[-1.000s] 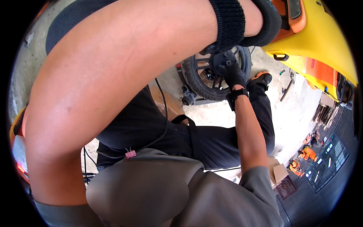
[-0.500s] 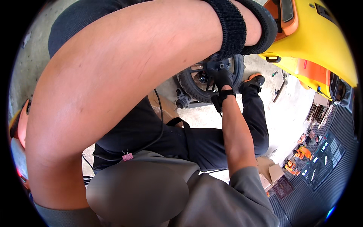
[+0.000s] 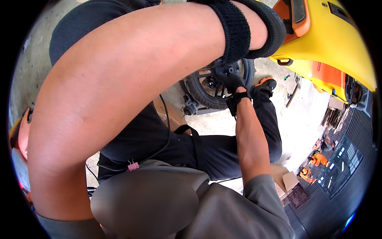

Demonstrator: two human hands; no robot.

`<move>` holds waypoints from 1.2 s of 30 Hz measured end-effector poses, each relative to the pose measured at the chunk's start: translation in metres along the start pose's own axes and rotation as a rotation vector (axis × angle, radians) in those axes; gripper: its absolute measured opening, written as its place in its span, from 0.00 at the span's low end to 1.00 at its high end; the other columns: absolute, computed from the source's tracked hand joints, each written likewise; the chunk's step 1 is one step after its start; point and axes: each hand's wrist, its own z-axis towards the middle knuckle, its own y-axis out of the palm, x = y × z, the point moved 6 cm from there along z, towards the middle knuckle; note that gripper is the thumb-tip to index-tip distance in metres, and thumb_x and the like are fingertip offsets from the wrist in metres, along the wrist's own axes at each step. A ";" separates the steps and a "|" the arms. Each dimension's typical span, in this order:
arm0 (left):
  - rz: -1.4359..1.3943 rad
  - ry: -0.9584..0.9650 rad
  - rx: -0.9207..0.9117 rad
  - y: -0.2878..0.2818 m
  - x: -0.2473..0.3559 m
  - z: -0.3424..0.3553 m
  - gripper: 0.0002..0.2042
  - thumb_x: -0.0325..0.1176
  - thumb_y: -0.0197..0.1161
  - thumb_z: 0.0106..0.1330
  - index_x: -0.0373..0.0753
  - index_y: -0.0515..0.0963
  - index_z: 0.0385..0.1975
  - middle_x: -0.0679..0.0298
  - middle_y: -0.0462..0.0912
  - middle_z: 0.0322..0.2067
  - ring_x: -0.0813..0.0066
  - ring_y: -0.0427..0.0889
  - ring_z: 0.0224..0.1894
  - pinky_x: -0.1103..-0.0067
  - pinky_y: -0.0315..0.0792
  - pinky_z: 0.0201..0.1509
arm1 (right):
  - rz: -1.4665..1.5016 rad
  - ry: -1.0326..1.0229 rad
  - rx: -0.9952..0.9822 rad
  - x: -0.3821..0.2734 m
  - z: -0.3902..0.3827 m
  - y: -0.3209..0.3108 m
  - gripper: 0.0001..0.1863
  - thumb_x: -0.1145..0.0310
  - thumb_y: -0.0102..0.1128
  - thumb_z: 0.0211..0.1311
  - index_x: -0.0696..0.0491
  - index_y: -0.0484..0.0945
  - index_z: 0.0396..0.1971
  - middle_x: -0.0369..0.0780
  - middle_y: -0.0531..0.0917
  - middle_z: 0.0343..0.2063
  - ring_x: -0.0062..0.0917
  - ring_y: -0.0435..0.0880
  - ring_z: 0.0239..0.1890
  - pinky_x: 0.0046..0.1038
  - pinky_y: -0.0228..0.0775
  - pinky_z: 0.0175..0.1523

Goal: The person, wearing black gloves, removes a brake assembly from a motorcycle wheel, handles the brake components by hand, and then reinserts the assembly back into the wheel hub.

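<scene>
A black-tyred wheel (image 3: 199, 92) with dark spokes lies in front of me, at the upper middle. My right hand (image 3: 234, 82), in a black glove, is at its hub (image 3: 228, 70). Its fingers look curled there, but what they hold, if anything, is too dark to make out. My left arm (image 3: 115, 75) arches large across the view and covers part of the wheel. At its far end a black strap and dark glove cuff show my left hand (image 3: 270, 30), in front of the yellow bodywork (image 3: 326, 44). The left fingers are hidden.
A hammer (image 3: 293, 95) and a small green-handled tool (image 3: 287, 77) lie on the floor to the right of my shoe (image 3: 267, 85). Cardboard (image 3: 284, 179) stands at lower right. A black cable (image 3: 166, 119) runs over my lap. Small orange figures (image 3: 318, 159) stand farther off.
My right wrist has turned a little, and the hand stays by the hub. My left arm's far end has shifted slightly left in view.
</scene>
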 end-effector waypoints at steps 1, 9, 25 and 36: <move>0.002 0.001 -0.001 0.000 0.001 -0.001 0.11 0.32 0.58 0.61 0.33 0.82 0.37 0.49 0.85 0.34 0.55 0.85 0.38 0.67 0.78 0.42 | 0.041 0.041 -0.051 -0.001 -0.001 0.001 0.33 0.38 0.58 0.59 0.57 0.83 0.42 0.47 0.87 0.34 0.43 0.86 0.40 0.41 0.74 0.42; 0.008 0.018 0.005 -0.004 0.005 -0.002 0.11 0.32 0.57 0.61 0.33 0.83 0.36 0.49 0.85 0.34 0.55 0.85 0.38 0.67 0.78 0.42 | -0.350 -0.446 0.142 -0.018 -0.013 0.000 0.19 0.48 0.62 0.59 0.47 0.84 0.40 0.49 0.85 0.34 0.43 0.86 0.35 0.41 0.75 0.36; -0.019 0.065 -0.006 -0.012 0.016 -0.013 0.11 0.30 0.57 0.61 0.33 0.83 0.36 0.50 0.85 0.34 0.55 0.85 0.37 0.67 0.79 0.42 | 0.867 -0.037 0.238 0.002 -0.070 -0.034 0.18 0.54 0.71 0.56 0.56 0.84 0.28 0.38 0.82 0.22 0.22 0.80 0.22 0.26 0.71 0.27; -0.007 0.208 0.329 0.018 -0.004 -0.020 0.13 0.33 0.60 0.60 0.34 0.79 0.42 0.48 0.83 0.37 0.54 0.83 0.41 0.67 0.77 0.45 | 1.212 0.083 -0.047 0.048 -0.159 -0.143 0.16 0.53 0.60 0.67 0.51 0.80 0.40 0.34 0.80 0.25 0.16 0.76 0.22 0.18 0.66 0.26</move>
